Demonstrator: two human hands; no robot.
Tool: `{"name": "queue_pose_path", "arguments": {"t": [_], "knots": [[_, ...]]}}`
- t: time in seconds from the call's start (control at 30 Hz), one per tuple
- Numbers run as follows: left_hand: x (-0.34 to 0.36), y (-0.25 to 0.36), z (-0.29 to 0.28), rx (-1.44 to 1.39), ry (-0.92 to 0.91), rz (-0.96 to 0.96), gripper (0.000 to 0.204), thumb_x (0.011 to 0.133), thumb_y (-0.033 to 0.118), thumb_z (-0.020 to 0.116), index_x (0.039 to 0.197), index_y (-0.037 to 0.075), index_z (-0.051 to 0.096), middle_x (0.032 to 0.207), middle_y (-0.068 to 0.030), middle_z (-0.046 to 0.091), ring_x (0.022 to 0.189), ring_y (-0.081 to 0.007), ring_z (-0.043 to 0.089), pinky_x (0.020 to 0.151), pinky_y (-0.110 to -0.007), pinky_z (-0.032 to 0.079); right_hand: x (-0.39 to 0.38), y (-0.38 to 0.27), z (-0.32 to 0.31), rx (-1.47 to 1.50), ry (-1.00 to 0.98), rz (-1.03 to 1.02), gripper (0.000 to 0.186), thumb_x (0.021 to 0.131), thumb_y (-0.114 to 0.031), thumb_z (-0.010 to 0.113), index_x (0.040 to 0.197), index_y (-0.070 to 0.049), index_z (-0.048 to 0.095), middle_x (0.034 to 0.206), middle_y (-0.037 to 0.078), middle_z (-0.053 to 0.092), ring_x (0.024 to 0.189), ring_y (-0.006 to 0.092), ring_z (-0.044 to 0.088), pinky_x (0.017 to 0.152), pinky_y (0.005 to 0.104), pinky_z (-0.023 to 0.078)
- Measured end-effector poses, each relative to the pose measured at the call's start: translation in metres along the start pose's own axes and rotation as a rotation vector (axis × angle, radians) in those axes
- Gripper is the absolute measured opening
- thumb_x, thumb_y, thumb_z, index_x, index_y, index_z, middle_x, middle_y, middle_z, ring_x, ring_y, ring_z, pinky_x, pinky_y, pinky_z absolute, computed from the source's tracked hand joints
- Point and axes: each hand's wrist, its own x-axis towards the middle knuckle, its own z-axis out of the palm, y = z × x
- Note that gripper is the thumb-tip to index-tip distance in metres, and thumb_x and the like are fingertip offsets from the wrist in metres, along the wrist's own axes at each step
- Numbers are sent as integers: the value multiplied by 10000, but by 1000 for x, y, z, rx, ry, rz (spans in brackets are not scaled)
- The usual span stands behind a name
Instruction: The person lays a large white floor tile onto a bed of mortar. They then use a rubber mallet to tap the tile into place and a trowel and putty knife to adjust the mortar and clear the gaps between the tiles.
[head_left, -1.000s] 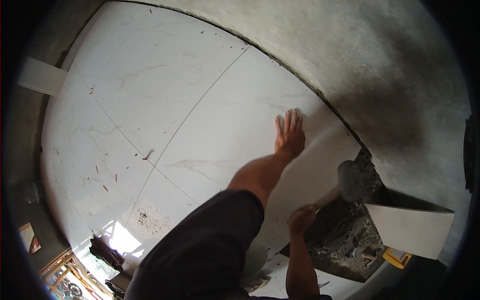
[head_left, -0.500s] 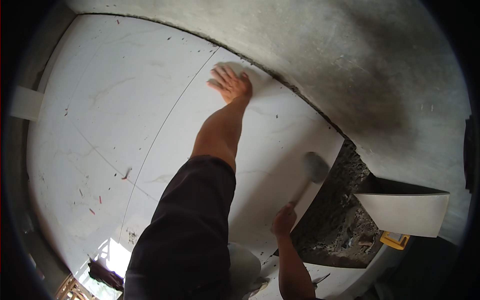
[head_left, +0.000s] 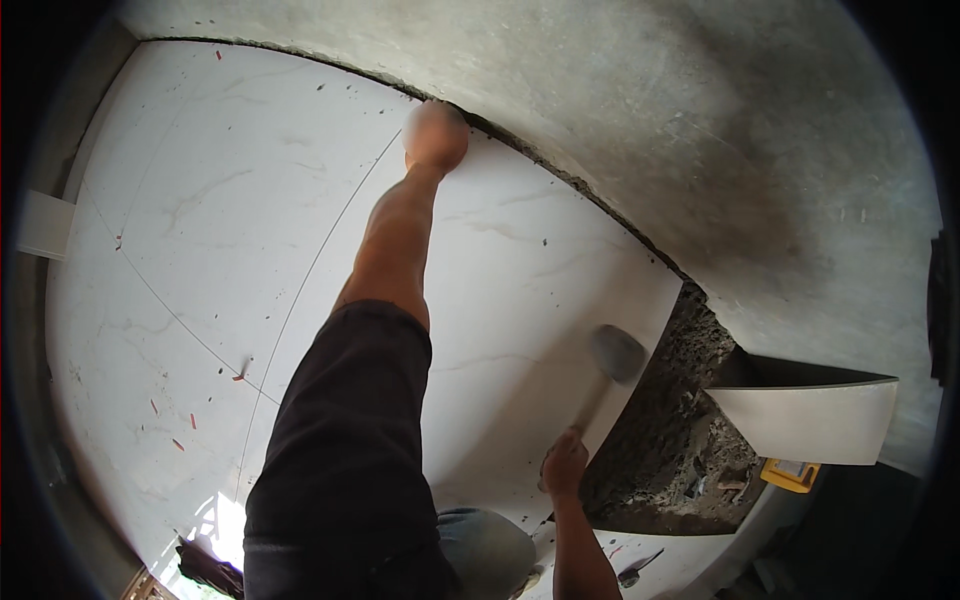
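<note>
My right hand (head_left: pixel 565 462) grips the wooden handle of a rubber mallet (head_left: pixel 618 354), whose dark rounded head is over the right side of a large white marbled tile (head_left: pixel 500 290). A shadow lies beside the mallet; whether its head touches the tile I cannot tell. Farther off, my left hand (head_left: pixel 437 137) is at the tile's far edge, against the gap along the wall, close to the joint with the neighbouring white tile (head_left: pixel 190 290). Blur hides its fingers. My dark left sleeve covers part of the joint.
A grey plastered wall (head_left: pixel 700 130) runs along the far side. Rough mortar (head_left: pixel 690 430) shows right of the tile. A pale tile piece (head_left: pixel 810 420) stands there, near a yellow tool (head_left: pixel 790 475). Small red bits (head_left: pixel 178 444) lie scattered on the left tile.
My left hand has moved left and farther away, from spread on the tile to its far edge. My right hand and the mallet have shifted slightly nearer and left.
</note>
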Motion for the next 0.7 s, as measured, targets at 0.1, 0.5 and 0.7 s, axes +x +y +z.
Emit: {"name": "queue_pose_path", "arguments": {"t": [0.1, 0.5, 0.7], "knots": [[-30, 26, -2, 135, 34, -2, 676, 930, 432, 386, 1462, 40, 245, 1558, -138, 163, 1455, -245, 80, 1167, -481, 53, -3, -5, 0, -95, 82, -105, 561, 981, -523, 355, 664, -66, 428, 534, -6, 410, 469, 115, 428, 451, 299, 348], [-296, 110, -48, 247, -404, -87, 743, 920, 528, 361, 1522, 191, 85, 1584, -108, -19, 1454, -319, -62, 1127, -583, -57, -2, 7, 20, 60, 115, -237, 605, 972, -590, 282, 637, -97, 390, 533, -13, 383, 418, 109, 357, 409, 272, 319], [-330, 111, -63, 212, -449, -119, 766, 912, 538, 374, 1523, 194, 65, 1584, -97, -33, 1451, -313, -92, 1116, -605, -81, 22, -26, 28, -111, 135, -369, 681, 935, -678, 250, 651, -80, 412, 549, 6, 400, 443, 119, 385, 426, 278, 337]]}}
